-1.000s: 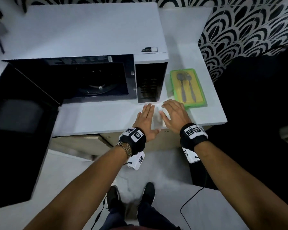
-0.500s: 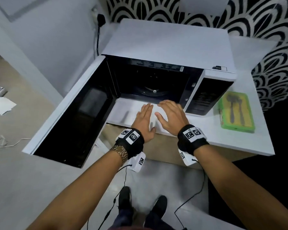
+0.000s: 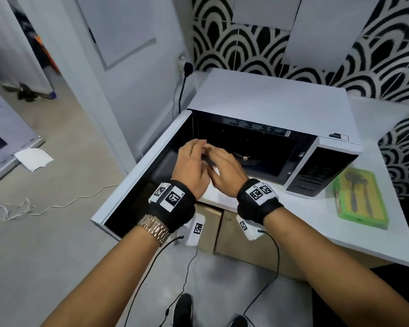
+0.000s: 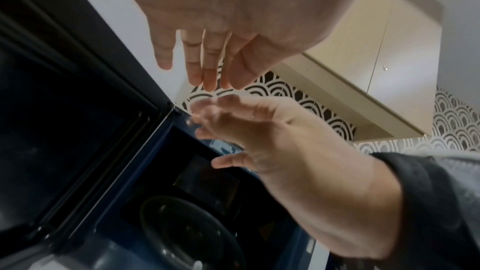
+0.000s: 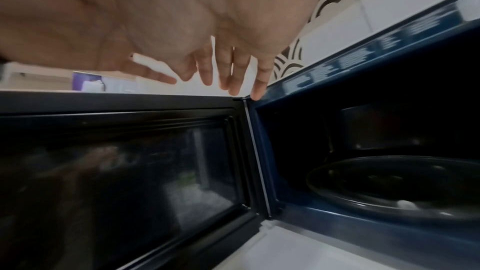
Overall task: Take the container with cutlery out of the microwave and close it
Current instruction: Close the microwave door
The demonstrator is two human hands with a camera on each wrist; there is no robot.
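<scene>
The white microwave (image 3: 269, 102) stands on the counter with its door (image 3: 137, 175) swung wide to the left. Its cavity holds only the glass turntable (image 5: 402, 184). The green container (image 3: 361, 197), with a spoon and a fork under its clear lid, lies on the counter right of the microwave. My left hand (image 3: 191, 166) and right hand (image 3: 224, 168) hover side by side in front of the open cavity, near the door hinge. Fingers of both are straight and relaxed, and neither hand holds anything. The left wrist view shows my left fingers (image 4: 202, 65) above my right hand (image 4: 259, 130).
The white counter (image 3: 316, 227) ends just right of the container, with beige cabinet doors (image 3: 224, 234) below it. A black plug and cable (image 3: 187, 69) sit on the wall left of the microwave. A white cord (image 3: 45, 206) and paper (image 3: 33, 158) lie on the floor.
Both hands have lifted off the counter edge and moved up and forward to the open microwave. The head view has swung left, so the container now sits far right.
</scene>
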